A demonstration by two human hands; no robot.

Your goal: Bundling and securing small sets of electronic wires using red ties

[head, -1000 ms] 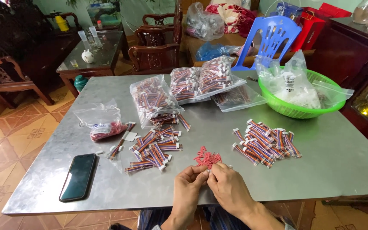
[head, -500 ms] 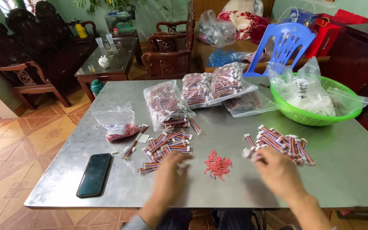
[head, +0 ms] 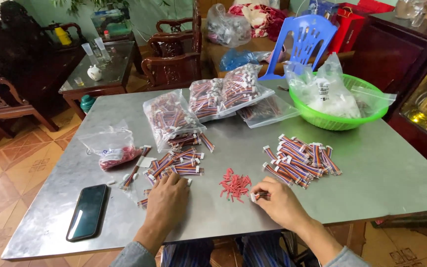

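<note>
The person sits at a grey metal counter [head: 371, 178] with the work laid out in zones across it. The left hand [head: 166, 198] lies palm down at the near edge of the left pile of wire bundles [head: 174, 163], short striped leads with white plugs; its fingers are spread and flat, closed on nothing, as though picking one lead from the loose heap. The right hand [head: 280, 202] pinches a single wire bundle [head: 259, 196] between thumb and fingertips, low over the counter and just right of the small heap of red pieces [head: 235, 185]. That heap sits between the hands, probably so either one can reach it. A second pile of wire bundles [head: 300, 160] lies beyond the right hand, well apart from the left pile, which suggests two lots kept separate, though which is which cannot be told. Sealed clear bags of wire bundles [head: 208, 99] rest at the far middle as stock, with a smaller bag of red pieces [head: 112, 148] to the left. A green basket [head: 366, 118] holding plastic bags stands at the far right. A black phone [head: 87, 211] lies face up at the near left corner, clear of the parts.
</note>
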